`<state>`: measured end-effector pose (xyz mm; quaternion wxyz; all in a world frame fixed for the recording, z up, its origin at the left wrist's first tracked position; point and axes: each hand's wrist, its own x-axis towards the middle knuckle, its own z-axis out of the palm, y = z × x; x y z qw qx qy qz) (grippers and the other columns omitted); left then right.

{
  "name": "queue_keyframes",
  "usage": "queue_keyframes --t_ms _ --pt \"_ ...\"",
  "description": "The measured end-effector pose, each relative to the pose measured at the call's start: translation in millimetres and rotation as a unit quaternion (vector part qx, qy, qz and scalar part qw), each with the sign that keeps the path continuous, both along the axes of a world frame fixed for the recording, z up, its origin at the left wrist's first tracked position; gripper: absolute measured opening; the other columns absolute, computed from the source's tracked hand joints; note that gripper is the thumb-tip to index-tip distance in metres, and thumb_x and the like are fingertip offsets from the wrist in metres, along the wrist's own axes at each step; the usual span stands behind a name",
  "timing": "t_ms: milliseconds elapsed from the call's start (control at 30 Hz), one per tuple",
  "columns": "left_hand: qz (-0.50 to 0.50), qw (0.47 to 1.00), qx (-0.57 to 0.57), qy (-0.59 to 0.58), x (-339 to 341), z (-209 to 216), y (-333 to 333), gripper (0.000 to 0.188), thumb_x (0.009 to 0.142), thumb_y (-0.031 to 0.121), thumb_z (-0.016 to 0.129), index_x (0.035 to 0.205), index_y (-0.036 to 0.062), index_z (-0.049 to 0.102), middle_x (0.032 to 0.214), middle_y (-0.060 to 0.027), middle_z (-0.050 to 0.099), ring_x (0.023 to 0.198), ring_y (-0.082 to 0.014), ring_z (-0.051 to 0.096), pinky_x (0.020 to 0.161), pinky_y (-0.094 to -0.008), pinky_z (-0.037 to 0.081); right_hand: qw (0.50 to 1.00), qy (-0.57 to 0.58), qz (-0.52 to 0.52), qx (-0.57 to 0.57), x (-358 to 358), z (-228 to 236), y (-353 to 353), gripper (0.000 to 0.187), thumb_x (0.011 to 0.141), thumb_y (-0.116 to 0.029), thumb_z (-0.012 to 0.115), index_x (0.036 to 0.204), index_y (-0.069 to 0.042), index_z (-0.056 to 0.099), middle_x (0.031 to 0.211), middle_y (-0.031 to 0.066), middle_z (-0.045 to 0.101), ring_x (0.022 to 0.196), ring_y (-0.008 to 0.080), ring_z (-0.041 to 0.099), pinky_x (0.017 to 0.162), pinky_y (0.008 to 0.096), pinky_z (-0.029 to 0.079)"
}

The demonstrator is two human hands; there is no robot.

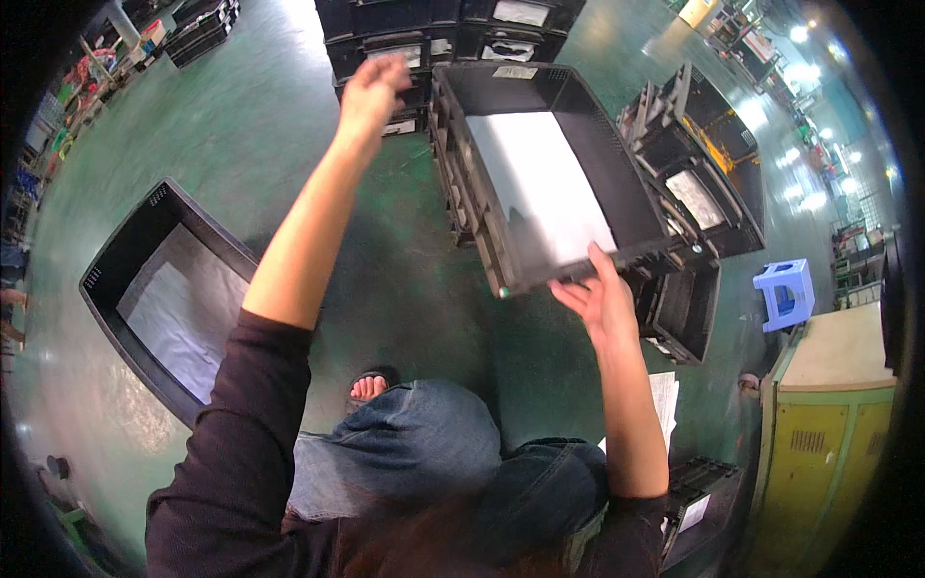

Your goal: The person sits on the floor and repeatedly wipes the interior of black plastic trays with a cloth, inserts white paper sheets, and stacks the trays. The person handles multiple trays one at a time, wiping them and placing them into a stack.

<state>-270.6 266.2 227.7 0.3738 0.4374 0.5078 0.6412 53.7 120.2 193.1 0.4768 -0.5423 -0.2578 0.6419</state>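
Note:
A black plastic crate (631,207) with a white sheet (540,183) lining its bottom is in front of me, on top of other crates. My right hand (607,303) is closed on its near rim, thumb over the edge and fingers underneath. Left of the crate's far end, my left hand (371,101) is raised in the air, apart from the crate. Motion smears its fingers, so I cannot tell whether they hold anything. Another black crate (111,250) lies on the floor to the left, with a pale sheet (188,308) inside; my left forearm passes over its right side.
Stacked black crates (385,21) stand at the far side. More crates (708,178) are on the right, one holding something orange. A blue stool (785,294) and a yellow-green cabinet (819,433) stand further right. Papers (663,405) and a crate (703,506) lie beside my right arm.

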Motion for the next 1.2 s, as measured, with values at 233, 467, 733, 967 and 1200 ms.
queue_keyframes --t_ms 233,467,733,967,1200 --pt "-0.041 0.992 -0.118 -0.017 -29.3 -50.5 -18.8 0.021 0.093 0.017 0.048 0.107 0.0079 0.062 0.103 -0.0051 0.064 0.091 -0.0150 0.062 0.077 -0.0319 0.047 0.999 0.037 -0.016 0.033 -39.5 -19.1 104.2 0.076 0.080 -0.035 0.070 0.131 0.006 0.032 0.124 0.0334 0.031 0.085 0.0421 0.063 0.074 0.0442 0.058" --pt "-0.079 0.989 -0.118 0.040 -12.2 -65.1 -26.3 0.019 0.094 0.017 0.048 0.102 0.0084 0.064 0.095 -0.0020 0.066 0.083 -0.0106 0.062 0.068 -0.0264 0.048 0.998 0.036 -0.040 0.018 -65.4 -15.7 138.6 0.088 0.080 -0.039 0.070 0.138 0.005 0.021 0.138 0.0358 0.018 0.097 0.0421 0.058 0.081 0.0460 0.055" --pt "0.052 0.886 0.276 0.370 68.0 -48.0 -37.3 0.025 0.088 0.015 0.055 0.111 0.0054 0.056 0.114 -0.0140 0.055 0.114 -0.0300 0.048 0.098 -0.0398 0.038 0.984 0.072 -0.135 0.091 -4.3 -92.0 101.7 0.055 0.087 -0.045 0.056 0.112 0.004 0.050 0.106 0.0181 0.058 0.088 0.0303 0.066 0.070 0.0406 0.056" --pt "-0.078 0.628 0.087 0.770 135.2 -27.3 -7.0 0.057 0.088 0.060 0.042 0.098 0.0093 0.066 0.082 -0.0188 0.066 0.080 -0.0389 0.064 0.075 -0.0483 0.050 0.956 0.090 -0.255 0.111 -36.1 -236.3 109.9 0.024 0.086 -0.011 0.061 0.109 -0.006 0.063 0.100 0.0099 0.063 0.075 0.0210 0.066 0.062 0.0313 0.055" --pt "-0.082 0.652 0.054 0.752 134.8 -28.8 -0.6 0.055 0.093 0.055 0.037 0.107 0.0098 0.065 0.090 -0.0214 0.065 0.091 -0.0397 0.061 0.077 -0.0455 0.047 0.869 -0.271 -0.411 0.051 -78.8 -224.5 148.5 0.032 0.080 -0.014 0.065 0.112 -0.009 0.064 0.092 0.0120 0.057 0.084 0.0296 0.059 0.076 0.0382 0.048"
